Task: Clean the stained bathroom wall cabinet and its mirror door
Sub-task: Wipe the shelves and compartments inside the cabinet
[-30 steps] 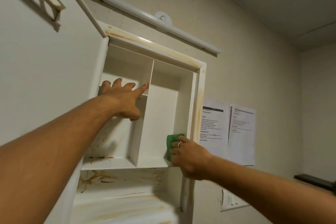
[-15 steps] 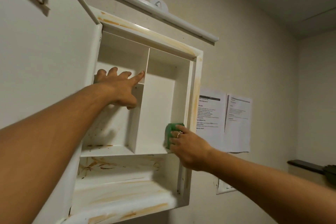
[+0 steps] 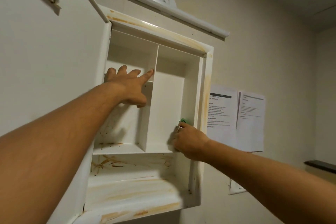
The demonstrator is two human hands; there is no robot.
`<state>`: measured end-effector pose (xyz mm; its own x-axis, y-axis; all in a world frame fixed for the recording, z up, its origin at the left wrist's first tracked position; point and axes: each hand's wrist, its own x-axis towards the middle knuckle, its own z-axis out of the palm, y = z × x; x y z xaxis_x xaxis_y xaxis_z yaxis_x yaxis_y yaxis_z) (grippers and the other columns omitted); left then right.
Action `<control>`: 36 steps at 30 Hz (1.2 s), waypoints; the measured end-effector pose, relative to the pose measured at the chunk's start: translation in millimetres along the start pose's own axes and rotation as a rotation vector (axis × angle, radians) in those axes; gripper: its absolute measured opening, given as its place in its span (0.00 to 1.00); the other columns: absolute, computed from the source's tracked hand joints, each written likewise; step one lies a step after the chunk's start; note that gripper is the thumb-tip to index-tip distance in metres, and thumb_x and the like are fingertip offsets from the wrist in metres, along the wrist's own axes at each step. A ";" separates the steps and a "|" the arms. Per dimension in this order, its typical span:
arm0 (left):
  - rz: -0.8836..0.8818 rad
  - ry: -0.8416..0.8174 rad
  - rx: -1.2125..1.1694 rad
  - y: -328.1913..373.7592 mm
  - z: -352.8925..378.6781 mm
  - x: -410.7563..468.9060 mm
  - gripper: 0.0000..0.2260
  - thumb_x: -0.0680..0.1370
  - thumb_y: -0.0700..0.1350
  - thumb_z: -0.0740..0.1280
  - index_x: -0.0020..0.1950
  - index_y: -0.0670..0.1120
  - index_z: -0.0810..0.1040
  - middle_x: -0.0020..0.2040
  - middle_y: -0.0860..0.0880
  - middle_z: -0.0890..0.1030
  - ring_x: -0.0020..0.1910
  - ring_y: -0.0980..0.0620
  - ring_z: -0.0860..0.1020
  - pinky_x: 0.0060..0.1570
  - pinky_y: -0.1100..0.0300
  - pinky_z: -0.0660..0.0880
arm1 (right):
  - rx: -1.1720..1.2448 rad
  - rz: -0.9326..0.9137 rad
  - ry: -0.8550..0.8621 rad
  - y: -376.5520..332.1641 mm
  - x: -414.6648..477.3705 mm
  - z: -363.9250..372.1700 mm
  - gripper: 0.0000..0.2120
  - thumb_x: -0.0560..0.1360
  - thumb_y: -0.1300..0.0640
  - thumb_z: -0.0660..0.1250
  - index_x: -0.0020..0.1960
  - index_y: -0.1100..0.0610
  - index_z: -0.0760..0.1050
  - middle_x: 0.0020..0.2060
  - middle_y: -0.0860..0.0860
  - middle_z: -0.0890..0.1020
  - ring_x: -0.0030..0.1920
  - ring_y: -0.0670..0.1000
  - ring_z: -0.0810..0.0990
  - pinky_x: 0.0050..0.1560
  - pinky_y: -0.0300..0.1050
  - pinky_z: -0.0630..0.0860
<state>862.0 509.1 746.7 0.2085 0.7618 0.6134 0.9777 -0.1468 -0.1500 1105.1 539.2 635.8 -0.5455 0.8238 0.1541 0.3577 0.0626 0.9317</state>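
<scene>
Head view: left hand [image 3: 127, 87] reaches into the cabinet [image 3: 205, 85], fingers spread, forefinger on the divider [image 3: 155, 60]; right hand [image 3: 189, 140] clutches a green cloth [image 3: 185, 121] against the inner side wall.

White cabinet [image 3: 205, 85], orange-brown stains; green cloth [image 3: 184, 120].

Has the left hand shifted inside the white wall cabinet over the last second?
No. The left hand keeps its index fingertip at the white vertical divider, just above the small shelf.
</scene>
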 end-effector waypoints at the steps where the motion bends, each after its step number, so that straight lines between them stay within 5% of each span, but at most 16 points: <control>1: -0.002 0.006 0.001 -0.2 -0.5 0.4 0.51 0.71 0.56 0.71 0.81 0.64 0.37 0.84 0.51 0.52 0.82 0.38 0.48 0.72 0.38 0.55 | 0.005 -0.016 -0.002 1.8 3.9 -4.3 0.06 0.80 0.61 0.64 0.45 0.54 0.74 0.49 0.53 0.84 0.52 0.56 0.81 0.66 0.54 0.70; 3: 0.002 0.002 -0.005 -0.3 -0.3 0.7 0.51 0.71 0.56 0.71 0.81 0.65 0.37 0.84 0.51 0.52 0.82 0.38 0.48 0.72 0.38 0.54 | 0.018 -0.052 -0.070 9.7 10.0 -16.1 0.10 0.81 0.59 0.64 0.41 0.53 0.70 0.51 0.54 0.83 0.51 0.56 0.81 0.65 0.52 0.71; 5: 0.001 0.010 0.008 -1.4 1.9 1.7 0.51 0.71 0.56 0.71 0.81 0.65 0.37 0.84 0.51 0.51 0.82 0.39 0.48 0.73 0.38 0.54 | -0.026 -0.050 -0.102 23.2 15.2 -24.7 0.04 0.81 0.54 0.65 0.50 0.54 0.76 0.52 0.53 0.83 0.54 0.55 0.80 0.65 0.50 0.70; 14: 0.019 0.029 0.012 -4.4 2.3 2.6 0.50 0.72 0.57 0.70 0.82 0.64 0.37 0.85 0.50 0.50 0.82 0.38 0.47 0.74 0.37 0.53 | 0.150 0.074 0.123 8.2 46.3 8.2 0.09 0.79 0.53 0.67 0.56 0.57 0.75 0.48 0.54 0.85 0.46 0.56 0.82 0.57 0.50 0.73; 17: 0.033 0.020 0.005 -3.1 0.9 2.3 0.51 0.71 0.57 0.71 0.82 0.64 0.37 0.84 0.50 0.51 0.82 0.38 0.48 0.74 0.36 0.54 | 0.252 0.068 0.057 9.5 34.3 2.6 0.12 0.79 0.55 0.67 0.61 0.55 0.74 0.51 0.53 0.83 0.51 0.55 0.81 0.59 0.49 0.73; 21: 0.030 0.013 0.005 -4.2 0.8 2.7 0.50 0.71 0.57 0.71 0.82 0.64 0.37 0.84 0.50 0.52 0.82 0.39 0.49 0.74 0.37 0.54 | 0.468 0.016 -0.176 31.2 34.7 -16.5 0.12 0.75 0.62 0.67 0.58 0.53 0.76 0.48 0.50 0.79 0.48 0.54 0.78 0.49 0.48 0.76; 29: 0.030 0.031 0.025 -5.5 0.4 4.6 0.50 0.72 0.57 0.71 0.82 0.64 0.38 0.84 0.49 0.52 0.82 0.38 0.50 0.74 0.35 0.54 | 0.186 0.087 0.094 8.0 42.0 -0.1 0.12 0.81 0.55 0.64 0.63 0.54 0.74 0.54 0.53 0.83 0.54 0.56 0.81 0.58 0.50 0.74; 33: 0.021 0.006 0.025 -1.4 -3.0 -0.1 0.51 0.72 0.57 0.72 0.82 0.64 0.38 0.84 0.50 0.53 0.82 0.38 0.51 0.73 0.35 0.55 | 0.441 0.171 -0.146 9.5 42.7 -21.0 0.11 0.78 0.60 0.65 0.60 0.56 0.77 0.51 0.53 0.81 0.48 0.55 0.80 0.48 0.49 0.76; 36: 0.024 -0.009 0.016 0.2 -3.4 -0.7 0.51 0.71 0.56 0.72 0.82 0.64 0.38 0.84 0.49 0.53 0.81 0.38 0.51 0.72 0.36 0.56 | 0.741 0.124 -0.419 47.3 38.5 -46.3 0.15 0.76 0.62 0.71 0.61 0.55 0.77 0.51 0.52 0.80 0.51 0.55 0.80 0.54 0.50 0.80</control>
<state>862.1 506.4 748.9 0.2313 0.7637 0.6027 0.9720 -0.1545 -0.1771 1066.0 547.8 701.0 -0.1977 0.9798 -0.0295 0.8784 0.1904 0.4383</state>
